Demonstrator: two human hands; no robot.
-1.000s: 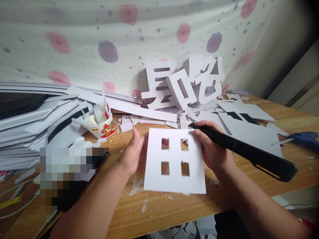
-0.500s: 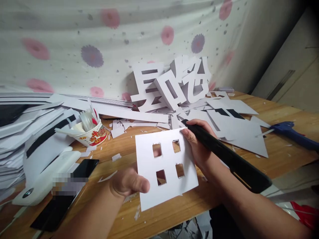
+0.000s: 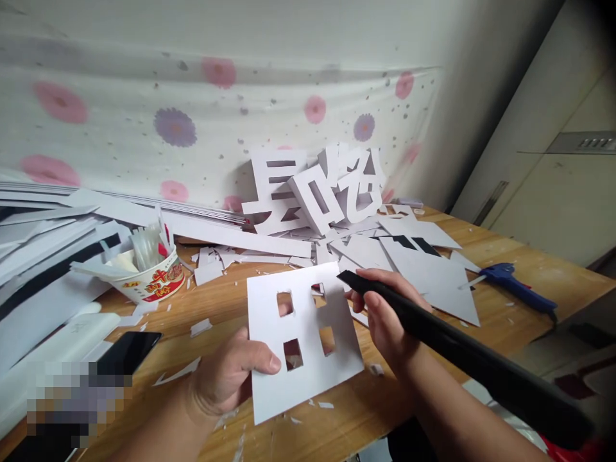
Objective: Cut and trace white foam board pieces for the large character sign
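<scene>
A white foam board piece (image 3: 306, 346) with several square holes is raised and tilted above the wooden table. My left hand (image 3: 235, 369) grips its left edge, thumb on the front face and fingers behind, partly seen through the holes. My right hand (image 3: 394, 308) is closed around a long black cutter (image 3: 433, 330). The cutter's tip points left, close to the board's upper right corner, and its handle reaches down to the lower right. Fingertips of my right hand are near the board's right edge.
White cut-out characters (image 3: 279, 192) lean at the back wall. A paper cup (image 3: 158, 276) of glue sticks, a phone (image 3: 135, 353) and stacked white sheets (image 3: 29, 308) lie left. Flat boards (image 3: 433, 282) and a blue glue gun (image 3: 517, 289) are right, with scraps scattered about.
The right thumb has come off the board's top edge, and the cutter is held further from the board's corner. The view has shifted up and right.
</scene>
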